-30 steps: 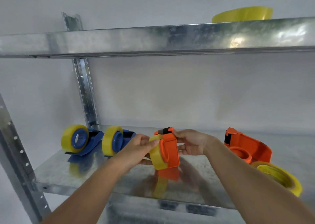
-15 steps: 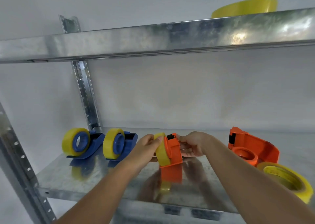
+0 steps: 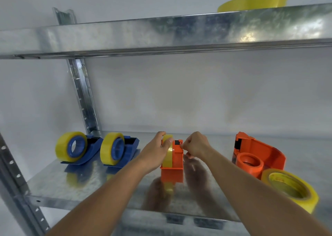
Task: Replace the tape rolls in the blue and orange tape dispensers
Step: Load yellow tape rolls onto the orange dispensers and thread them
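Note:
An orange tape dispenser (image 3: 177, 157) stands upright on the metal shelf (image 3: 93, 185), loaded with a yellow tape roll (image 3: 168, 159). My left hand (image 3: 156, 152) grips that roll from the left side. My right hand (image 3: 195, 146), fingers curled, pinches at the dispenser's top right edge near its black cutter. Two blue dispensers (image 3: 76, 149) (image 3: 119, 150) with yellow rolls stand at the left. A second orange dispenser (image 3: 256, 154) lies at the right with an empty orange hub, and a loose yellow roll (image 3: 289, 187) lies flat in front of it.
An upper metal shelf (image 3: 161, 32) overhangs the work area, with another yellow tape roll (image 3: 251, 2) lying on top. A perforated steel upright (image 3: 82, 95) stands at the back left, and another runs down the front left corner (image 3: 16, 178).
The orange dispenser went from held tilted above the shelf to standing upright on it. Both hands moved down and forward with it, and the view shifted closer.

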